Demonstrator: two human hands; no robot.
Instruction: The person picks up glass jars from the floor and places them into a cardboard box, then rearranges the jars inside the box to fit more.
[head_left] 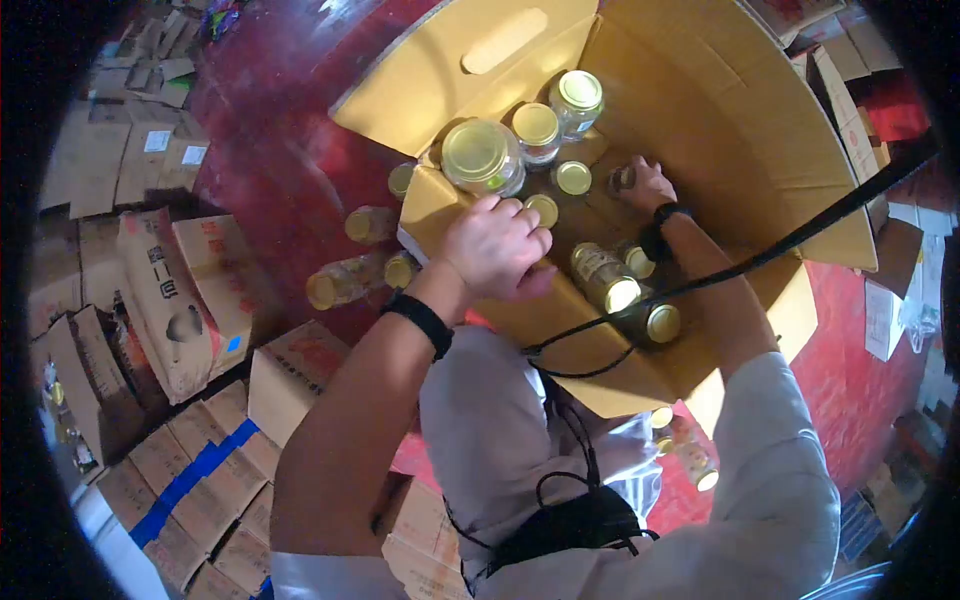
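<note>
An open cardboard box (720, 110) stands before me, with several glass jars with gold lids inside. A large jar (481, 157) is at its left corner, beside two smaller upright jars (536, 133). Other jars, one of them tilted (604, 278), are in the near part. My left hand (497, 245) rests at the box's near left edge, its fingers curled and their tips hidden. Deep inside the box, my right hand (645, 187) has its fingers closed round a small dark-looking jar (622, 179).
Several loose jars (345, 281) lie on the red floor left of the box, and more (697, 466) below it. Closed cartons (170, 300) and flattened cardboard (110, 150) are at the left. A black cable (800, 237) crosses in front of the box.
</note>
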